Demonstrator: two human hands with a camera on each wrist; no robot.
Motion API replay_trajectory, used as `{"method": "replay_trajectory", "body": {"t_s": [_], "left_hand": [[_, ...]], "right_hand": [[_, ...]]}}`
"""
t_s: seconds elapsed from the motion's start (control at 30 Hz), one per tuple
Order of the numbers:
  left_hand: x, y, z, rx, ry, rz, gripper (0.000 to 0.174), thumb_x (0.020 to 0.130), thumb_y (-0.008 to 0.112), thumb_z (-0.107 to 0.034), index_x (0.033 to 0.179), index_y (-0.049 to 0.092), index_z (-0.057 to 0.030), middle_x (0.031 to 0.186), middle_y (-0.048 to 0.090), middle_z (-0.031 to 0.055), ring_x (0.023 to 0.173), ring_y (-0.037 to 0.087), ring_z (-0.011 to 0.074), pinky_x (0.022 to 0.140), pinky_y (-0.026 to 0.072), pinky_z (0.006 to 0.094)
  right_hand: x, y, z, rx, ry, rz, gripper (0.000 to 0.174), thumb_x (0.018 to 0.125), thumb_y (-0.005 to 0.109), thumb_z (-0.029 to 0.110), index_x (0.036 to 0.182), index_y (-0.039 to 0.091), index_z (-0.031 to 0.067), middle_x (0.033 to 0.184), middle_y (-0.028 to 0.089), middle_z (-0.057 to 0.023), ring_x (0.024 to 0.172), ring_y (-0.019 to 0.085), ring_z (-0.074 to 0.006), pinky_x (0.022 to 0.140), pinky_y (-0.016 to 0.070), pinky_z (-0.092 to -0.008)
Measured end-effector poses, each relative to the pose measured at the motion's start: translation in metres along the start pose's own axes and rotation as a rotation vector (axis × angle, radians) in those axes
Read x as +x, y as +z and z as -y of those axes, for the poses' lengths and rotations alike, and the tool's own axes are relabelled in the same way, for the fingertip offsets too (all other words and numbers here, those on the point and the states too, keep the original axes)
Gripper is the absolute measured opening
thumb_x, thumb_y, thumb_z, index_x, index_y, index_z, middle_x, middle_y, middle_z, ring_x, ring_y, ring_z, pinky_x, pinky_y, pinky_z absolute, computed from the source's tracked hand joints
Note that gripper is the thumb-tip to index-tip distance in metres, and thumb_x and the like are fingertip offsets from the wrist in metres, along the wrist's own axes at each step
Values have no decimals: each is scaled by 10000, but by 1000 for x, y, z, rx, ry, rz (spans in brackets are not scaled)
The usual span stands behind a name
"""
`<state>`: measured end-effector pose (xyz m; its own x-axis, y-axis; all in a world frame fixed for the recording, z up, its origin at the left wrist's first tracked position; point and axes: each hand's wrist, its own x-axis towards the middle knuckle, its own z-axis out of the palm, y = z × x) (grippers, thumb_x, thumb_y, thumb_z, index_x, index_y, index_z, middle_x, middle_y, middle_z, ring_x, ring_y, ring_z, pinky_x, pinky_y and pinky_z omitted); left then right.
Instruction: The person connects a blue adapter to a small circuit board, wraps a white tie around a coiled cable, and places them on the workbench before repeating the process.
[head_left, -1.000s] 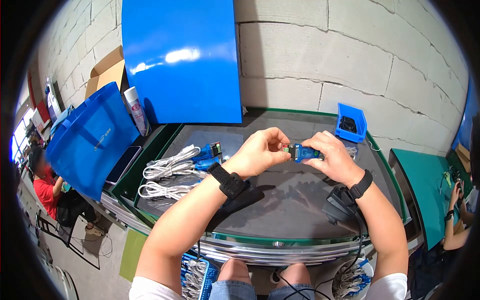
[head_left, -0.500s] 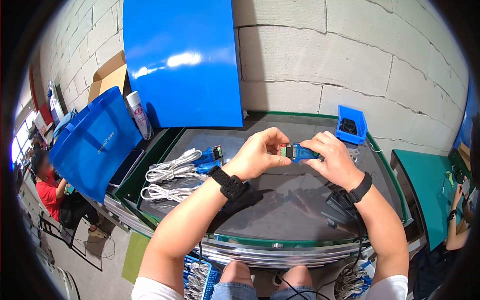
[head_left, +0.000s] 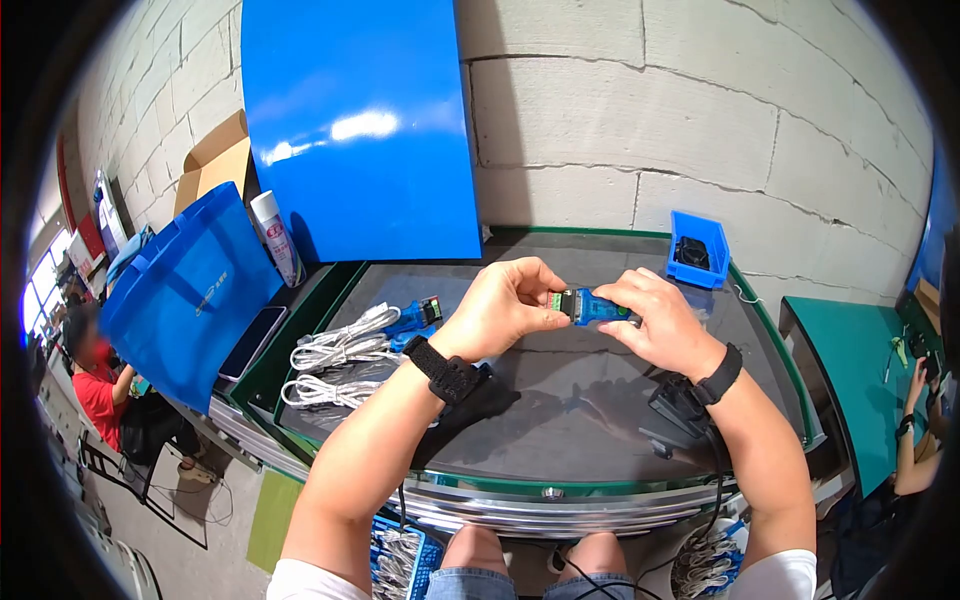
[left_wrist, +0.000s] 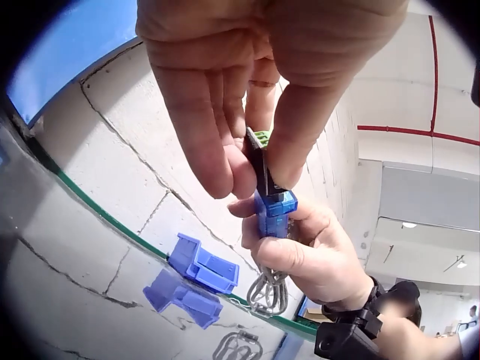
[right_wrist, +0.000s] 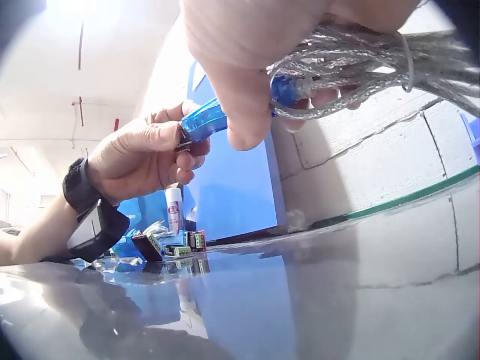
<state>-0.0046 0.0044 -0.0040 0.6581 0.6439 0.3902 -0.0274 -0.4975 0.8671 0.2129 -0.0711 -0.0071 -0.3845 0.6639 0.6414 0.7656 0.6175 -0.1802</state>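
Observation:
Above the dark table, my left hand (head_left: 507, 309) pinches the small black board with green terminals (head_left: 560, 302) at the end of a blue connector (head_left: 598, 308). From the other side my right hand (head_left: 660, 322) grips the blue connector body. In the left wrist view, thumb and fingers of the left hand (left_wrist: 262, 90) press on the black part, and the right hand (left_wrist: 315, 259) holds the blue shell (left_wrist: 274, 214). A coiled grey cable (right_wrist: 360, 71) hangs at the right hand in the right wrist view.
Coiled white cables (head_left: 345, 340) with blue connectors lie at the table's left. A blue bin (head_left: 699, 250) stands at the back right, a spray can (head_left: 278, 240) and blue bag (head_left: 195, 290) at the left. Below the front edge is a basket of cables (head_left: 400, 560).
Both hands have shifted slightly left in the head view with the connector between them. The hold of each hand looks much the same.

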Motion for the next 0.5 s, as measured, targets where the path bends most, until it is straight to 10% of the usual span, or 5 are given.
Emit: {"method": "replay_trajectory", "body": {"t_s": [0.5], "left_hand": [[6,-25,0,-114,-36,-267,266,730,714,42,939,566,-31,789,620,29,758,606,120,688,503,254]], "right_hand": [[-2,-13,-26,-83,110,-128,302,706,709,106,988,635,28,865,609,-125,836,547,-316,742,447,-391]]}}
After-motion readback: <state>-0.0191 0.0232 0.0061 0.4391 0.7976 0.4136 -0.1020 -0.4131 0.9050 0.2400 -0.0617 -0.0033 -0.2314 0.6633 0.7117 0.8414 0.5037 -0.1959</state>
